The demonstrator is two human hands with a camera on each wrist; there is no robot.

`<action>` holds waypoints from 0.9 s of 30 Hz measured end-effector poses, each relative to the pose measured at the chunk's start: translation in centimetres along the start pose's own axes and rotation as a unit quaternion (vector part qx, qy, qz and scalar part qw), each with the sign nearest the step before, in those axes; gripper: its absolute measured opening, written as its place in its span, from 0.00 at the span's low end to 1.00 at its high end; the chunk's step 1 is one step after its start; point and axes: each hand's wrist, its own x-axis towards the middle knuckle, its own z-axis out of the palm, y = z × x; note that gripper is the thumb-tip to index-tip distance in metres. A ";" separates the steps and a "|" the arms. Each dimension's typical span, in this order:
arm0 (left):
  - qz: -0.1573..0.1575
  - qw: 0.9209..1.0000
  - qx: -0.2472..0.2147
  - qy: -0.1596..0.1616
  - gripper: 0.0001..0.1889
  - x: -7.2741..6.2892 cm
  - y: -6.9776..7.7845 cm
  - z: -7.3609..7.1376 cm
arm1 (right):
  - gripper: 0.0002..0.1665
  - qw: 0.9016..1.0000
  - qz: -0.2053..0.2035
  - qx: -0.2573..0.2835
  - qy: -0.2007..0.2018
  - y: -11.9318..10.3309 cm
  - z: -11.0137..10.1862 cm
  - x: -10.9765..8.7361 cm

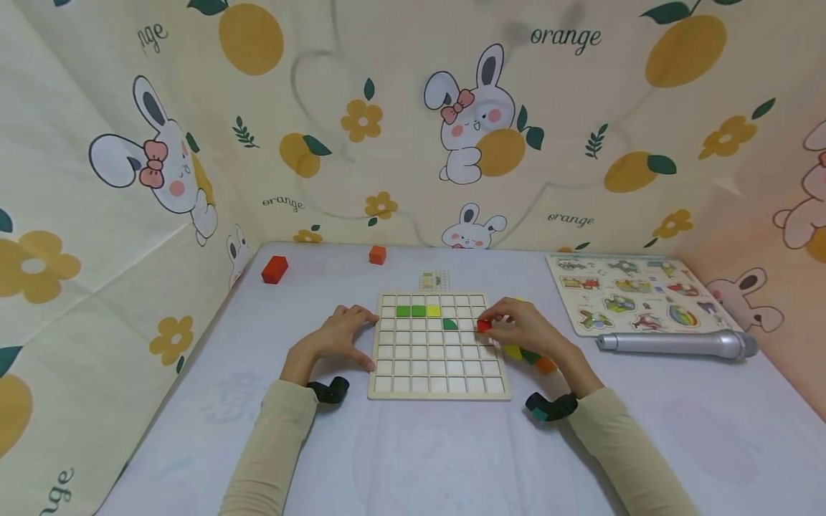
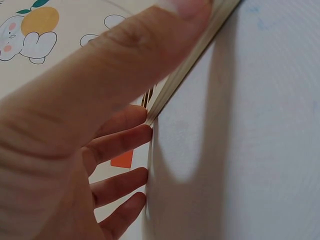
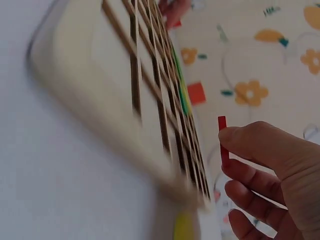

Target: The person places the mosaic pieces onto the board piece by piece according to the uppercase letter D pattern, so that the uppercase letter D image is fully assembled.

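A wooden grid board [image 1: 439, 395] lies flat on the table. Along its left edge rest the thumb and fingertips of my left hand [image 1: 337, 335], the fingers loosely extended and spread. Between thumb and index finger, my right hand [image 1: 528, 331] pinches a thin red tile [image 3: 223, 142] over the board's right side. Two green square tiles, one a green tile [image 1: 403, 311], and a yellow tile [image 1: 434, 311] sit side by side in an upper row. One row lower is a green quarter-round tile [image 1: 449, 325].
Right of the board, partly hidden by the right hand, lie a yellow piece [image 1: 513, 351], a green piece [image 1: 530, 356] and an orange piece [image 1: 546, 365]. Behind it are a small grid card [image 1: 434, 280], an orange block [image 1: 377, 255] and a red block [image 1: 274, 269]. A silver microphone [image 1: 677, 344] lies by a picture board [image 1: 645, 319].
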 end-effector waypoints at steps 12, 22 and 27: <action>0.001 1.000 0.007 -0.001 0.48 0.1 -0.1 0.1 | 0.17 0.999 -0.041 -0.020 -0.010 -2.3 3.7 2.6; -0.004 1.000 0.002 -0.002 0.48 0.1 0.0 0.1 | 0.08 0.996 -0.069 -0.054 -0.006 -2.0 4.3 2.7; -0.006 1.000 0.003 -0.001 0.48 0.1 0.0 0.2 | 0.09 0.998 -0.060 -0.034 -0.010 -1.9 4.3 2.5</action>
